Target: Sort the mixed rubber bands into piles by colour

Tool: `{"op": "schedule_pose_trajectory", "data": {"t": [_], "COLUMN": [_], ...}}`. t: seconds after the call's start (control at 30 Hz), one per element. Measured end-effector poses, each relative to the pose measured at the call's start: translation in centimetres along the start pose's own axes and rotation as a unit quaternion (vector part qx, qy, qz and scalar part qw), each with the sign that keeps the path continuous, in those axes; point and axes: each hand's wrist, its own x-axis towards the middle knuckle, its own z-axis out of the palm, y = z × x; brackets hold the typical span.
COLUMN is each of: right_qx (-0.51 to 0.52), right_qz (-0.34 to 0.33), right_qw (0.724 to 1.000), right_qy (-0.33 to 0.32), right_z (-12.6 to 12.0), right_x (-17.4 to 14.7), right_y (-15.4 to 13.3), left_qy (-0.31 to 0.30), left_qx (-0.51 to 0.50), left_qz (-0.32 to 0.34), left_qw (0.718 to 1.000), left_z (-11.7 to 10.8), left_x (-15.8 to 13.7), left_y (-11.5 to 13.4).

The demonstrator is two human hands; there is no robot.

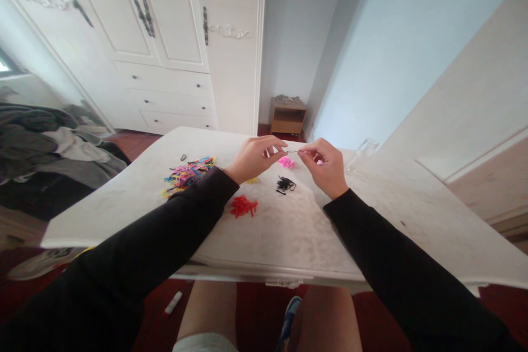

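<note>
Between my left hand [259,156] and my right hand [326,166], a thin black elastic band [292,152] is drawn out in a short, nearly level line above the table. Each hand pinches one end between thumb and fingertips. Below the hands lies a pile of black bands [285,185], with a pink pile [287,162] behind it. A red pile [243,206] sits nearer to me, beside my left sleeve. Some yellow bands [252,180] show partly behind my left wrist. To the left is a larger mixed-colour pile [190,172], partly covered by my left forearm.
A single dark loop [183,158] lies beyond the mixed pile. Toward the table's back right is a clear glass container [363,155]. The white table [289,242] has its front edge just above my legs. Clothes [49,143] are heaped at left, before a white wardrobe [173,11].
</note>
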Motion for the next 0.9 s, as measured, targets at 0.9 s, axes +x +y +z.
{"op": "schedule_pose_trajectory", "data": {"t": [0.9], "right_qx": [0.006], "right_qz": [-0.009], "right_qw": [1.000], "right_qy": [-0.007], "right_z": [-0.09], "right_x": [0.05], "right_y": [-0.18], "left_qy": [-0.010], "left_qx": [-0.004], "left_qz": [0.030], "left_qw": [1.000], "left_z": [-0.28], "left_x": [0.08], "left_y": [0.12]}}
